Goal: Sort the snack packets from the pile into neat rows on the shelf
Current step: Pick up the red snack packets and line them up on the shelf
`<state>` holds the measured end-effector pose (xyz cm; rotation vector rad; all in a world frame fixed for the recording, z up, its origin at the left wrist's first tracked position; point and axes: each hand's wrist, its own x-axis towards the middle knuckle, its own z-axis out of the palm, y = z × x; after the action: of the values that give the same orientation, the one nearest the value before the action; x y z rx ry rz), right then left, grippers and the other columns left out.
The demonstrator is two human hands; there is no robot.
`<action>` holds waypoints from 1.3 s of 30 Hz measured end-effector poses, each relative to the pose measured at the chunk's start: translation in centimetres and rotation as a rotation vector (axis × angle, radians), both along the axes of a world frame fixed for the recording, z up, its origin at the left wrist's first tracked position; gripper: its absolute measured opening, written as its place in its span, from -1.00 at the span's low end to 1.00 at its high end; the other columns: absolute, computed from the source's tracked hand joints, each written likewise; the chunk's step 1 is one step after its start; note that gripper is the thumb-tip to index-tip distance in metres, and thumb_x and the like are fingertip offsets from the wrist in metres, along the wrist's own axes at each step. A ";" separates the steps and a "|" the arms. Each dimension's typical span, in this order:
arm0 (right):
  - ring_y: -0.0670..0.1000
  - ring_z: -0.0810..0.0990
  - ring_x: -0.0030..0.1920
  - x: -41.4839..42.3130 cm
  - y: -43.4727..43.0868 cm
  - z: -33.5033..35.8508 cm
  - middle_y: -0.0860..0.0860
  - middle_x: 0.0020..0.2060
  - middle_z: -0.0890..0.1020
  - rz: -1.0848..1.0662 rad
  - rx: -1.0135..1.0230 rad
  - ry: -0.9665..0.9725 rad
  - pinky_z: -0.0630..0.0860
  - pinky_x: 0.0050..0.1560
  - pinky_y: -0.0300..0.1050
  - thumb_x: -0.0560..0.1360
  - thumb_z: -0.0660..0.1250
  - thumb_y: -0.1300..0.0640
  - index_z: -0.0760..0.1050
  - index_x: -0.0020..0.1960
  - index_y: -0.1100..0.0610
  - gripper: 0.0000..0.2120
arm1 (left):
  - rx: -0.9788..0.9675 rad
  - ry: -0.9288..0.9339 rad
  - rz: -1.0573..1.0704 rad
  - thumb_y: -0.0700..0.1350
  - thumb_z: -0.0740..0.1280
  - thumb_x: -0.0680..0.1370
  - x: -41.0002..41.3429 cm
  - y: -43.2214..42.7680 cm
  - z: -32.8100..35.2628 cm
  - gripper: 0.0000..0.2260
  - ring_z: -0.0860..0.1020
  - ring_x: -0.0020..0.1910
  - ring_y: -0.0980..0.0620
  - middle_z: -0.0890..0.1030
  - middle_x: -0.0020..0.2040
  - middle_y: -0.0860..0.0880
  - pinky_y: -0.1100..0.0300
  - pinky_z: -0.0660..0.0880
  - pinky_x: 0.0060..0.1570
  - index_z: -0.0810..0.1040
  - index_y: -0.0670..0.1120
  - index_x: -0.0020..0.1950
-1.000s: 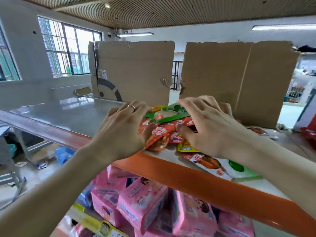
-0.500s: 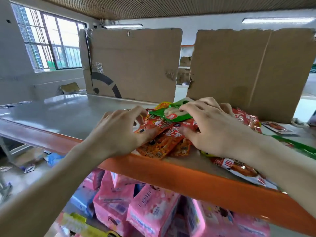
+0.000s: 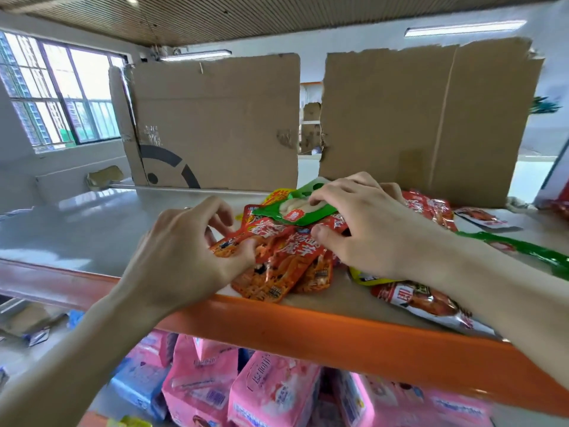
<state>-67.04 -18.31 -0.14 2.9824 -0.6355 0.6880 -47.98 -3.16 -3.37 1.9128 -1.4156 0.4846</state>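
1. The pile [image 3: 286,266] lies at the front middle of the shelf [image 3: 77,229], just behind the orange rail [image 3: 338,334]. No rows show yet, so we judge the sorting barely begun.
2. Our left hand [image 3: 181,251] is clamped on the red packets [image 3: 271,251], with the thumb on top and the fingers curled behind their left edge. We judge this grip is meant to draw like packets out together.
3. Our right hand [image 3: 369,229] pinches the green packet [image 3: 295,212], fingertips above and thumb at its front edge. This probably holds the top layer back.
4. Loose packets [image 3: 428,300] lie right of the pile, partly under the right forearm.
5. The bare shelf to the left offers room for rows. The cardboard [image 3: 215,118] behind can serve as a back stop.
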 end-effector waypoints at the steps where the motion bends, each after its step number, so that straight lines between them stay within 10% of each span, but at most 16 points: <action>1: -0.12 0.12 0.43 -0.1 -0.1 0.0 -0.18 0.40 0.35 0.002 0.009 0.000 0.05 0.36 0.02 0.59 0.17 -0.15 0.28 0.42 -0.09 -0.58 | -0.001 -0.002 -0.002 0.37 0.27 0.29 0.0 0.2 0.3 -0.60 0.59 -0.23 0.18 0.61 -0.20 0.20 0.15 0.51 -0.20 0.50 0.09 -0.11; 15: -0.17 0.48 0.22 -0.4 1.2 0.5 -0.22 0.17 0.55 0.245 0.368 -0.109 0.42 0.30 0.03 0.59 0.13 -0.24 0.49 0.27 -0.13 -0.64 | -0.269 0.361 -0.128 0.34 0.32 0.28 -2.3 -0.9 2.7 -0.61 0.58 -0.35 0.17 0.61 -0.35 0.14 0.17 0.46 -0.30 0.54 0.01 -0.24; 25: 0.39 0.56 -0.01 -3.9 1.0 1.1 0.26 -0.05 0.62 0.299 0.636 -0.328 0.47 -0.02 0.43 0.56 0.14 -0.21 0.53 0.08 0.05 -0.63 | -0.310 0.575 -0.416 0.25 0.24 0.57 -7.7 -4.4 3.1 -0.55 0.60 -0.11 -0.14 0.62 -0.16 -0.12 -0.18 0.53 -0.05 0.62 -0.12 -0.13; 28: 0.48 0.52 -0.05 -5.4 0.0 1.0 0.36 -0.07 0.59 0.245 0.666 -0.339 0.45 -0.12 0.49 0.55 0.17 -0.11 0.53 0.00 0.14 -0.66 | -0.333 0.620 -0.446 0.04 0.31 0.60 -9.0 -5.2 3.4 -0.76 0.62 -0.19 0.06 0.66 -0.22 -0.01 0.20 0.53 -0.20 0.66 -0.05 -0.15; 35: 0.40 0.58 -0.10 -9.1 -1.2 1.6 0.24 -0.09 0.65 0.220 0.643 -0.319 0.49 -0.11 0.46 0.60 0.16 -0.05 0.58 0.01 0.08 -0.72 | -0.365 0.696 -0.544 -0.08 0.34 0.59 -12.0 -7.2 4.4 -0.90 0.67 -0.15 0.06 0.71 -0.16 -0.01 0.27 0.55 -0.19 0.65 -0.03 -0.04; 39: 0.09 0.53 -0.37 -11.6 -2.2 1.6 0.06 -0.27 0.65 0.171 0.616 -0.326 0.43 -0.35 0.07 0.66 0.17 0.09 0.57 -0.06 0.14 -0.75 | -0.332 0.750 -0.582 -0.06 0.34 0.59 -14.1 -8.6 4.6 -0.87 0.67 -0.10 -0.02 0.70 -0.14 -0.04 0.09 0.59 -0.09 0.67 -0.04 -0.05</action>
<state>-78.59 -20.46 1.49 3.5498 -0.7198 1.2047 -62.03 -11.72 1.25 1.1399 -1.1921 -0.2514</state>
